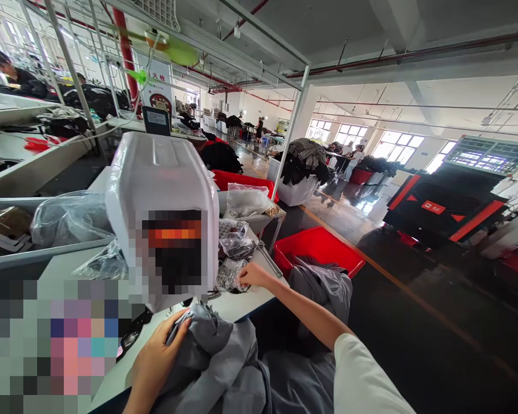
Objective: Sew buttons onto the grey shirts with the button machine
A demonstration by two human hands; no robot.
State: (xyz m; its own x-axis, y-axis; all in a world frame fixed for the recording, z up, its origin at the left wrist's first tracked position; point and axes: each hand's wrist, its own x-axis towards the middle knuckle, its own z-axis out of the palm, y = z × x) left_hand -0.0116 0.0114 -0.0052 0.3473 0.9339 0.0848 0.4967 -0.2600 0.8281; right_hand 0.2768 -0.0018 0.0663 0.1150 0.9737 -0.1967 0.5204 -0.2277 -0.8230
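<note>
I stand in what looks like a garment workshop: a white machine (164, 172) on my bench (242, 302) beside grey cloth (211, 356), dark clothes (305, 161) heaped in a white bin (297, 192), co-workers (26, 83) farther off under a concrete ceiling (341, 34).

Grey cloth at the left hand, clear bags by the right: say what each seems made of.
The grey cloth looks like thin woven fabric, perhaps synthetic: faint sheen along soft folds. The clear bags look like glossy plastic film: transparent, crinkled, with glints.
</note>
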